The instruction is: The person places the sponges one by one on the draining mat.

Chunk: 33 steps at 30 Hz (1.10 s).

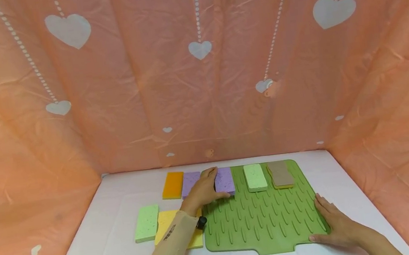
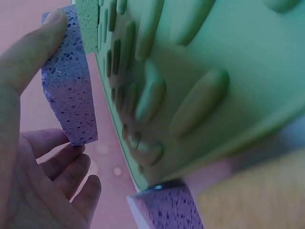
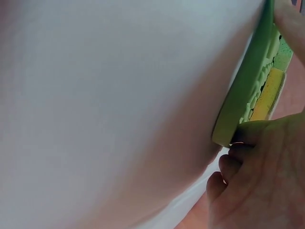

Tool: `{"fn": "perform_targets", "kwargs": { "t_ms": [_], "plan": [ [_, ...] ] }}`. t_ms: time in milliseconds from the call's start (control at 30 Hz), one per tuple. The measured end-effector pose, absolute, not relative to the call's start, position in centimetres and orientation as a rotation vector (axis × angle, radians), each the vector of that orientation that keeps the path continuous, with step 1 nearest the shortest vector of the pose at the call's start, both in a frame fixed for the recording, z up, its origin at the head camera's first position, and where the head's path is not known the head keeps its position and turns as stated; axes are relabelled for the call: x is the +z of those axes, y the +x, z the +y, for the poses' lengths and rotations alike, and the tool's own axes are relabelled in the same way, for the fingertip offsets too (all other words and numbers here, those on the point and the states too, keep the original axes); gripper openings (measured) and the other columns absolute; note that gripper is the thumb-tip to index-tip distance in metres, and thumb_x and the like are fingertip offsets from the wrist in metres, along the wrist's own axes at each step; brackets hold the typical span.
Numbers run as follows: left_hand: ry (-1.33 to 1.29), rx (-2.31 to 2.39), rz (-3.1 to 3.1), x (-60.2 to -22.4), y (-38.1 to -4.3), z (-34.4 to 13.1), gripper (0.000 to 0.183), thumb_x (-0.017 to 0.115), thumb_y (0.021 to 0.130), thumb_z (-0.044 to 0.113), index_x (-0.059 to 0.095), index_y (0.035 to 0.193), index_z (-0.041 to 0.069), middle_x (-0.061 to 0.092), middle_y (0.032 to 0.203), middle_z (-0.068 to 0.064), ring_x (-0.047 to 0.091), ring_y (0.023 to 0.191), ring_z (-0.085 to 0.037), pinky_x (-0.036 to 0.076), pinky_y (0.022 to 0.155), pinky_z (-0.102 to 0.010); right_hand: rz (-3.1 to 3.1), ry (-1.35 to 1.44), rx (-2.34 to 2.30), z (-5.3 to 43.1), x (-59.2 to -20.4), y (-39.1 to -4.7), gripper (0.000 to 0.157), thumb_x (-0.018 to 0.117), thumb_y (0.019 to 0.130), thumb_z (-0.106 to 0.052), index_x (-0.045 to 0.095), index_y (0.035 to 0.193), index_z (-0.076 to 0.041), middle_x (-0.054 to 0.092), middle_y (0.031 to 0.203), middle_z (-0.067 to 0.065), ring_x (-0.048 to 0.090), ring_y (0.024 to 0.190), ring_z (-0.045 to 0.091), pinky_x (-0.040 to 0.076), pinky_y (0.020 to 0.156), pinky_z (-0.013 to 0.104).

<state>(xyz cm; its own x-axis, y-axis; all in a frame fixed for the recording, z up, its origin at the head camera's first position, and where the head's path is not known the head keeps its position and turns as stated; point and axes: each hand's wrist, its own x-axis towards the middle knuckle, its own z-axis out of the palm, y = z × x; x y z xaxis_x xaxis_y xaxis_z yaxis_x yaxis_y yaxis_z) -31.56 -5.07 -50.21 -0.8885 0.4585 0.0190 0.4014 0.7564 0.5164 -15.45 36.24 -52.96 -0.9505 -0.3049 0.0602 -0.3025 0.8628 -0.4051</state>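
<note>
At the far left part of the green ridged mat [image 1: 263, 219], my left hand [image 1: 203, 191] holds a purple sponge [image 1: 224, 178] between thumb and fingers. The left wrist view shows the thumb on one end of that pitted sponge and fingertips at the other. My right hand [image 1: 337, 224] touches the mat's near right corner, fingers along its side edge and thumb by the front edge. Also on the mat are a pale green sponge [image 1: 255, 176] and a yellow sponge with a grey-brown top [image 1: 281, 173]. A second purple sponge [image 1: 190, 181] lies left of the mat, partly behind my left hand.
Left of the mat, on the white tabletop [image 1: 107, 243], lie an orange sponge [image 1: 173, 185], a light green sponge [image 1: 147, 223] and a yellow sponge [image 1: 166, 223] partly covered by my left forearm. An orange curtain [image 1: 170, 106] with white hearts surrounds the table.
</note>
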Motion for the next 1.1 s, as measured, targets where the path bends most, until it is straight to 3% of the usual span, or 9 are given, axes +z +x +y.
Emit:
{"fn": "perform_targets", "kwargs": {
  "t_ms": [300,1100],
  "plan": [
    [0.773,0.761,2.833,-50.6,-32.3,-3.3,0.113,0.078,0.078,0.060,0.021,0.160,0.006,0.021,0.165,-0.013,0.033,0.146,-0.033,0.037,0.114,-0.050,3.032,-0.501,-0.677,36.3,-53.2,-15.6,0.117,0.081,0.075,-0.055,0.026,0.150,0.015,0.021,0.157,0.036,0.024,0.139,0.058,-0.012,0.098,-0.002],
    [0.716,0.825,2.793,-51.5,-33.0,-0.1,0.114,0.078,0.078,0.060,0.018,0.161,0.009,0.019,0.166,-0.010,0.027,0.149,-0.030,0.034,0.117,-0.048,3.004,-0.475,-0.694,36.2,-53.0,-15.6,0.118,0.081,0.075,-0.056,0.024,0.151,0.015,0.018,0.158,0.035,0.023,0.139,0.060,-0.013,0.096,-0.003]
  ]
}}
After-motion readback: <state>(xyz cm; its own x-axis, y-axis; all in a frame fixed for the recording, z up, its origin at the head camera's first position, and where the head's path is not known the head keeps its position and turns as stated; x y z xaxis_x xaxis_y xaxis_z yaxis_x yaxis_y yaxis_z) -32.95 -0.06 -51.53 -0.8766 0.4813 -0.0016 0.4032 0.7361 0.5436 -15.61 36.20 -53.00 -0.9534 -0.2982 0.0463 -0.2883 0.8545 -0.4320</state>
